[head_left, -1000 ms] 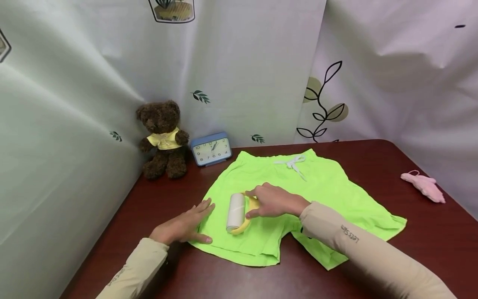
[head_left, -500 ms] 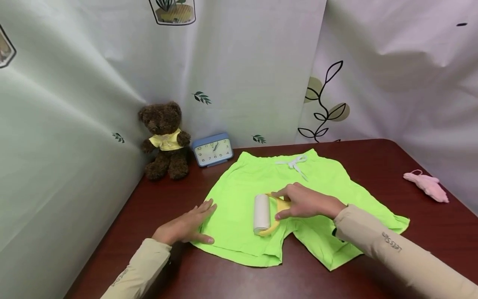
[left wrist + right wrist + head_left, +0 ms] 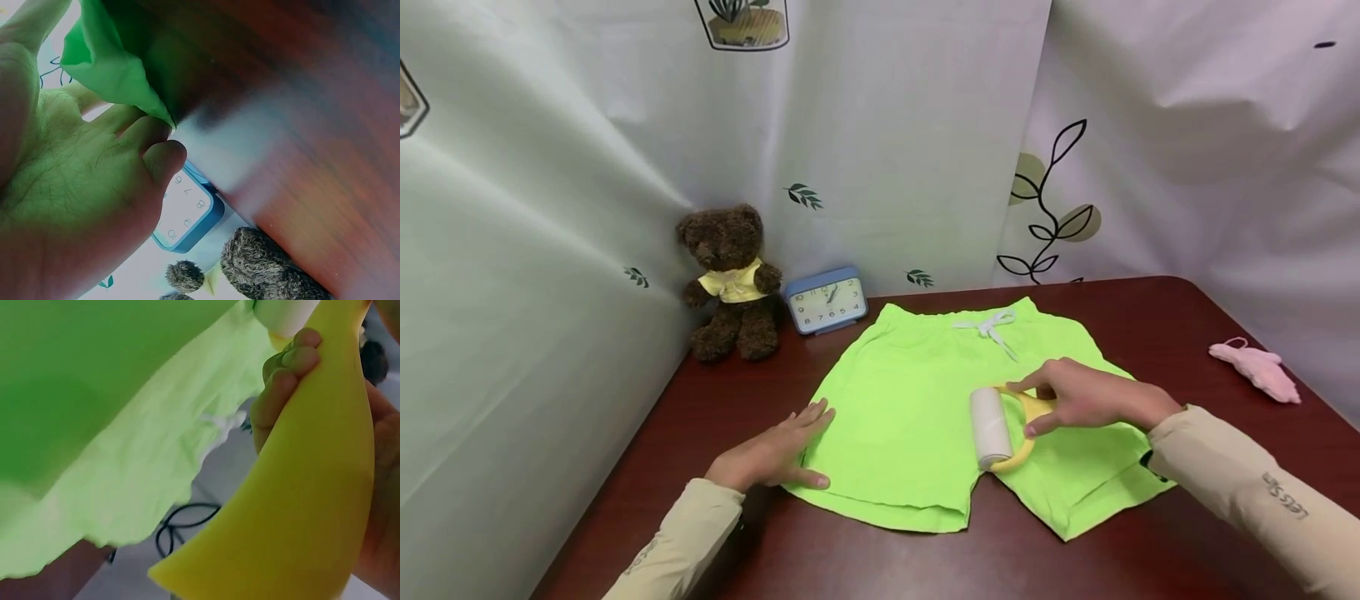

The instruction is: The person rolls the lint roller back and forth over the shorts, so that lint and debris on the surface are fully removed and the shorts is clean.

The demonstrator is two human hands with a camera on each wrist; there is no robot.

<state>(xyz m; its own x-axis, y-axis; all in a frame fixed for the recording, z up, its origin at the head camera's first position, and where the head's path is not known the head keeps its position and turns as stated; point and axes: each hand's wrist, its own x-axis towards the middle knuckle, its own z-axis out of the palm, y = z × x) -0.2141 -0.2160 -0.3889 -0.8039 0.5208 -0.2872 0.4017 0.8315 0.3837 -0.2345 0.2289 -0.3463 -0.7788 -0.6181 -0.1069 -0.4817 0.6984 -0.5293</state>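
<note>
Likely halfway over the shorts (image 3: pixel 895 400): our right hand (image 3: pixel 1086 397) grips the roller (image 3: pixel 991 427), left hand (image 3: pixel 775 450) straight-fingered at the edge, coverage unclear.

Two hands (image 3: pixel 777 452) (image 3: pixel 1082 396), two toys (image 3: pixel 732 283) (image 3: pixel 1258 369); one each: roller (image 3: pixel 991 427), shorts (image 3: pixel 902 400), clock (image 3: pixel 827 302)

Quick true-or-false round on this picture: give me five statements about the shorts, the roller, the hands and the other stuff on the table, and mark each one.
1. The right hand grips the yellow handle of the lint roller. True.
2. The left hand holds the drawstring. False: the left hand rests at the edge of the shorts, away from the drawstring.
3. The clock stands beside the teddy bear. True.
4. The teddy bear wears a red shirt. False: its shirt is yellow.
5. The pink plush toy lies on the table, apart from the shorts. True.
</note>
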